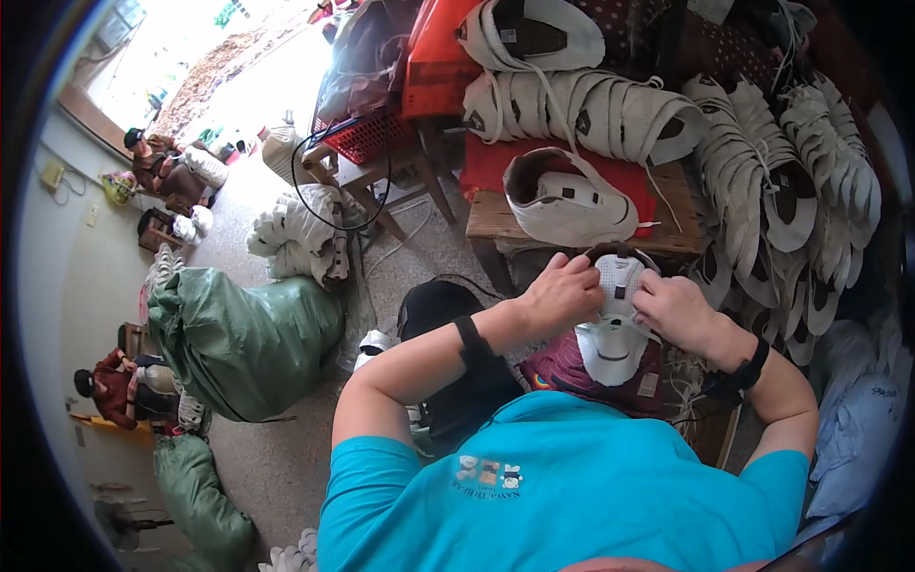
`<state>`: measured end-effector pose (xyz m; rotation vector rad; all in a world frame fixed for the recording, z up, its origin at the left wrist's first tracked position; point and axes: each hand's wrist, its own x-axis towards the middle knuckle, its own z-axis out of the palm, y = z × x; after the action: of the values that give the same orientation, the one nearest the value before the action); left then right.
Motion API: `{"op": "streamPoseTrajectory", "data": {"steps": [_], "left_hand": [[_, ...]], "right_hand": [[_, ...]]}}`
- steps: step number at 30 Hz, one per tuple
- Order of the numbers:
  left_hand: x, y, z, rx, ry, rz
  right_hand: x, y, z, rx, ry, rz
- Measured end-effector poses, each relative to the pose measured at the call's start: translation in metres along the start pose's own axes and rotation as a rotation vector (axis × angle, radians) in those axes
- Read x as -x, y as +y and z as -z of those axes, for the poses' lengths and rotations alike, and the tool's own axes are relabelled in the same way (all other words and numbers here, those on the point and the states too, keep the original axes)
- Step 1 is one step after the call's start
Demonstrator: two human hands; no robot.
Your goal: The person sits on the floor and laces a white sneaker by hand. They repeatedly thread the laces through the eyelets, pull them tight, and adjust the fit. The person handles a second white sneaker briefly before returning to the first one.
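White shoe upper (615, 329) on lap: left hand (562, 296) at 9 o'clock, right hand (679, 310) at 3, both pinching it; best kept taut, grip even.

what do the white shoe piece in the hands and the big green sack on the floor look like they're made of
White shoe upper: seemingly matte synthetic leather or fabric, with a perforated panel and dark lining at the opening. Both the left hand and right hand grip it. Green sack: probably thin plastic sheeting or woven plastic, judging by its crinkled, faintly shiny folds.
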<state>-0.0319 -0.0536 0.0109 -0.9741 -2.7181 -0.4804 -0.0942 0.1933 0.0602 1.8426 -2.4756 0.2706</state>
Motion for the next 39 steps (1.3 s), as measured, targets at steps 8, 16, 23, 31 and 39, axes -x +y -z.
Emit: {"op": "streamPoseTrajectory", "data": {"steps": [8,16,23,31,39], "left_hand": [[-0.005,0.011,-0.021,0.18,-0.114,0.348],[0.005,0.021,-0.056,0.697,0.301,0.612],[0.004,0.02,-0.034,1.15,0.335,0.714],[-0.006,0.056,0.025,1.272,0.293,0.337],[-0.006,0.045,0.025,1.693,0.127,0.453]], "right_hand": [[0.002,-0.012,-0.008,-0.308,0.024,-0.284],[0.002,-0.034,-0.047,-0.731,0.391,-0.619],[-0.011,-0.041,-0.013,-0.373,0.165,-0.607],[0.008,0.003,-0.043,-0.532,0.199,-0.377],[-0.041,-0.026,0.015,-0.839,0.467,-0.427]]}}
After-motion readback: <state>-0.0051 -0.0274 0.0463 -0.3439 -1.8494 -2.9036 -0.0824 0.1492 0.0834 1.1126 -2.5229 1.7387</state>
